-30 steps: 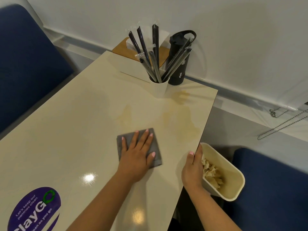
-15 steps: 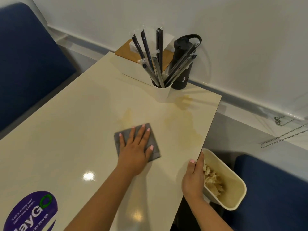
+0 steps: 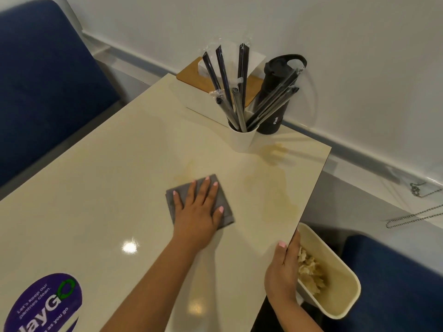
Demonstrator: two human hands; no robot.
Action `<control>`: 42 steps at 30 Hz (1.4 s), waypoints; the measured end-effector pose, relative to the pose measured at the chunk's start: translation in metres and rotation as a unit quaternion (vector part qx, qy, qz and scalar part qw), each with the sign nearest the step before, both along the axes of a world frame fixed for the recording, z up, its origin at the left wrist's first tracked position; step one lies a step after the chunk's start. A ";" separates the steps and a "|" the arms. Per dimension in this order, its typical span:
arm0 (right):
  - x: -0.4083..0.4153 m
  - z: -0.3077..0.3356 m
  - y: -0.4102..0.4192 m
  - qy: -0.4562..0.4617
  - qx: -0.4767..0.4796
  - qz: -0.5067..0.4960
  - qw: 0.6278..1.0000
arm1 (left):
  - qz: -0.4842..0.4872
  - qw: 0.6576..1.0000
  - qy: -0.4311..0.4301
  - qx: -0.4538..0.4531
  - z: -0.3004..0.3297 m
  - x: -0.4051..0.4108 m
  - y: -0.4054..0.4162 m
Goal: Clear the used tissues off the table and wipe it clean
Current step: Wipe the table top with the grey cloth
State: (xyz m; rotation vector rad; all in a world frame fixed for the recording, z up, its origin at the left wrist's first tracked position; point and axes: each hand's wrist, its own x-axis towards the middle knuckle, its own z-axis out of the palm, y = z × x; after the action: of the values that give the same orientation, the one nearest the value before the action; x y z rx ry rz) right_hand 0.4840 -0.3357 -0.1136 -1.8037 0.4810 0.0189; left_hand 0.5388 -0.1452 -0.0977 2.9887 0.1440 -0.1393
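The left hand [image 3: 197, 212] presses flat, fingers spread, on a folded grey cloth [image 3: 227, 212] beside yellowish stains [image 3: 275, 197]; the right hand [image 3: 284, 267] grips a cream bin [image 3: 340, 298] of crumpled tissues [image 3: 310, 271].

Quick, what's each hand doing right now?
Left hand: open, pressed flat on the grey cloth.
Right hand: closed on the rim of the bin of tissues.

At the near left corner of your table [image 3: 96, 188], a purple sticker [image 3: 45, 305] reads "Let's keep our pantries clean" and, partly cut off, "layGO". The black bottle's [image 3: 275, 101] small white logo is unreadable.
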 end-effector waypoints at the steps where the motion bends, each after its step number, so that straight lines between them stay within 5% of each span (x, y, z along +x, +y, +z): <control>1: 0.000 0.000 0.000 0.006 0.006 -0.003 1.000 | 0.009 1.000 -0.017 0.005 0.000 -0.011 -0.002; 9: 0.003 0.006 -0.002 0.036 0.002 0.003 0.999 | -0.026 1.000 0.000 -0.003 0.002 0.009 -0.036; 17: 0.003 0.009 -0.003 0.035 0.006 0.016 0.999 | 0.128 0.991 0.033 -0.018 0.005 -0.002 0.002; 26: 0.005 0.009 -0.002 0.036 0.007 0.015 0.999 | 0.066 0.997 0.043 -0.016 0.007 0.046 -0.008; 33: 0.004 0.003 -0.001 0.022 -0.003 0.004 1.000 | 0.186 0.981 0.043 -0.027 0.012 0.019 0.032; 42: 0.004 -0.002 0.002 0.035 -0.028 -0.024 0.999 | 0.089 0.995 0.033 -0.024 0.010 0.072 0.012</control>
State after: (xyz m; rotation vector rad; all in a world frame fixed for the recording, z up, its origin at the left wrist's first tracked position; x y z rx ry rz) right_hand 0.4880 -0.3339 -0.1151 -1.8501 0.5790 0.0362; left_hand 0.6113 -0.1332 -0.0875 2.9062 0.4055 -0.2166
